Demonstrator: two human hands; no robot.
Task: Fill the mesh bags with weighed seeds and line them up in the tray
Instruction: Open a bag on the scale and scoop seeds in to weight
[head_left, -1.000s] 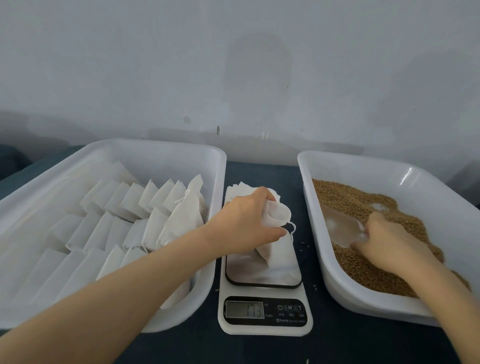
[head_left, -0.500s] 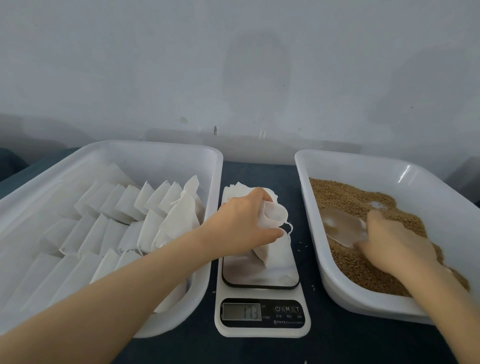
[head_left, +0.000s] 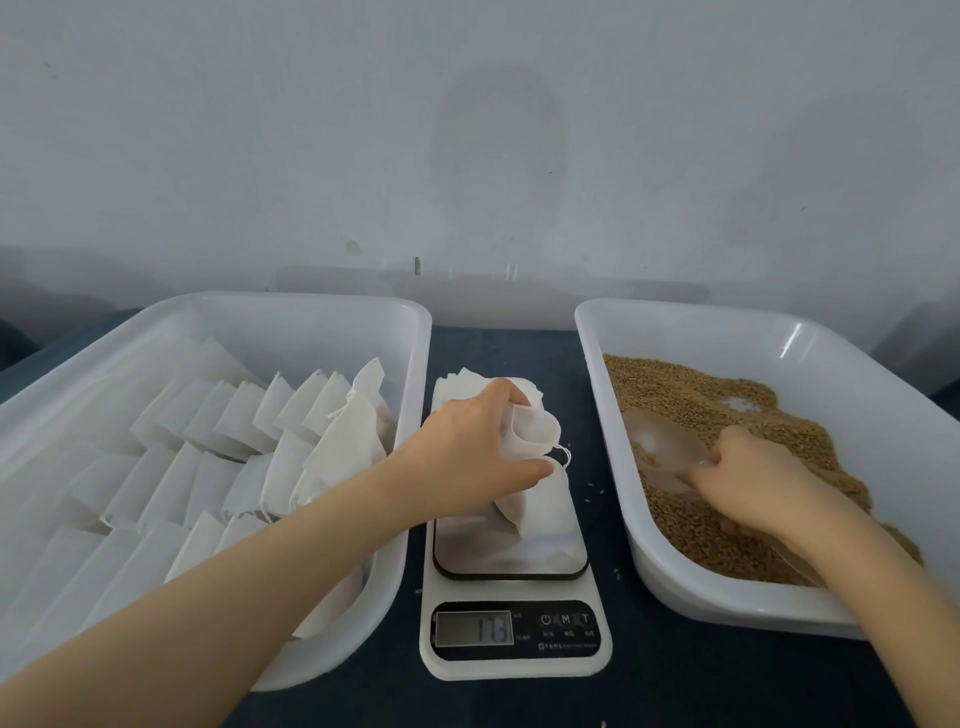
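White mesh bag, small and drawstring-topped, stands on the shiny plate of the white digital kitchen scale, its mouth gaping toward the right. The left hand grasps it at the neck, thumb underneath and fingers curled over the rim, propping it open. Just behind, at the scale's far end, lies a small stack of flat empty bags.

In the white plastic seed tray to the right, the right hand is closed round the handle of a translucent plastic scoop, whose bowl is sunk into the brown seeds. On the left, the white plastic bag tray holds rows of white bags leaning on one another, seemingly the finished ones. A few stray grains lie on the dark blue tabletop. The display shows digits I cannot read with certainty.

The step in hand looks like loading the scoop for the bag on the scale. The next move calls for carrying a modest scoopful over the tray wall and tipping it into the narrow mouth without scattering. The left hand should avoid bearing down on the plate, or the reading will be false
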